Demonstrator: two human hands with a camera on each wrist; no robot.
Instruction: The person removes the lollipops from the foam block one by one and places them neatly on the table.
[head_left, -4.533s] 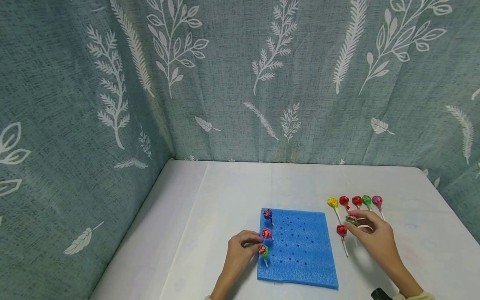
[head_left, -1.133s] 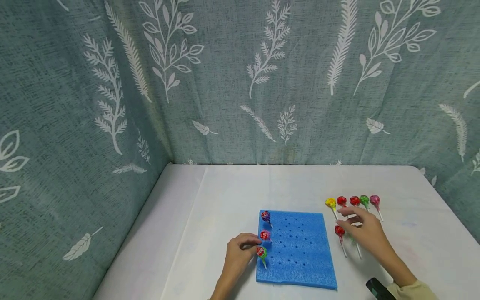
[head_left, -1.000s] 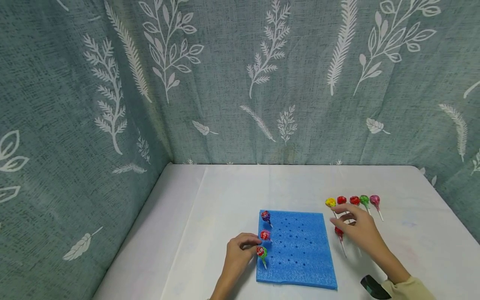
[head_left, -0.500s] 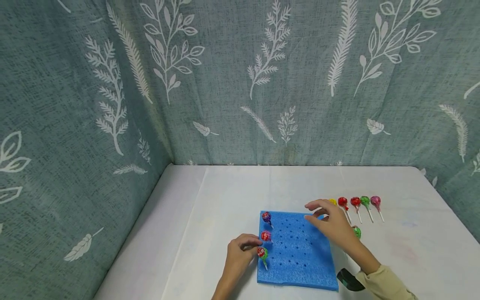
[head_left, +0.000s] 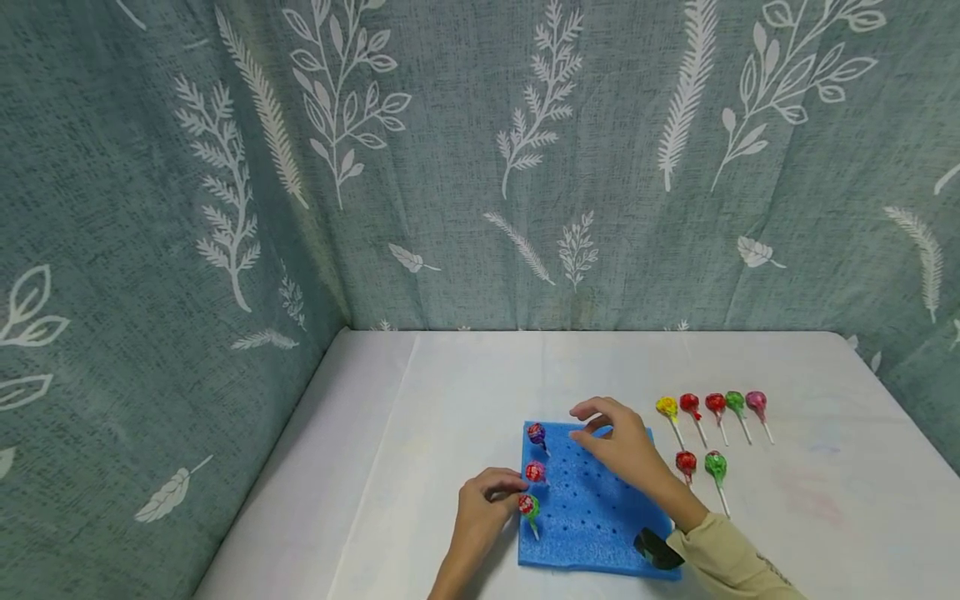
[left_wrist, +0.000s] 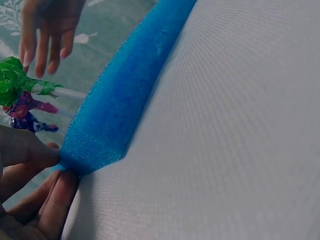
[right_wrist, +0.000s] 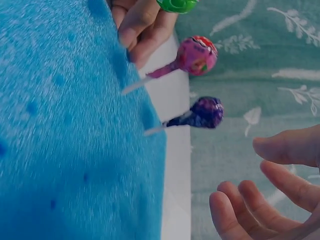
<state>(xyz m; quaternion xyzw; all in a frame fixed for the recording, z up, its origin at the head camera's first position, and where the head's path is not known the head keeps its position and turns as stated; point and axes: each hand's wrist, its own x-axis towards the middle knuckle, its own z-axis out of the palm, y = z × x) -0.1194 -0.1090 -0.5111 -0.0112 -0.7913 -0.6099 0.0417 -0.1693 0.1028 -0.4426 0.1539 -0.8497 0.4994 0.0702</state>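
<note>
A blue foam board [head_left: 577, 552] dotted with small holes lies on the table. Along its left edge three lollipops stand by their sticks: purple [head_left: 536, 432] at the back, pink [head_left: 535, 472] in the middle, green-and-red [head_left: 528, 505] in front. My left hand [head_left: 480, 510] pinches the board's left edge beside the front two; the left wrist view has its fingers [left_wrist: 59, 197] at the foam's corner. Above the back part of the board is my right hand [head_left: 624, 446], thumb and fingers spread apart and holding nothing. In the right wrist view it is near the purple lollipop [right_wrist: 207, 112].
Right of the board, a row of lollipops lies on the white table [head_left: 450, 383]: yellow [head_left: 667, 407], two red, green [head_left: 735, 402] and pink [head_left: 756, 402]. Closer to me lie a red lollipop [head_left: 686, 462] and a green one [head_left: 716, 465]. A patterned curtain [head_left: 465, 167] hangs behind.
My right hand, earlier pinching the green lollipop among those on the right, has let it go on the table and moved left over the board. My left hand has stayed at the edge.
</note>
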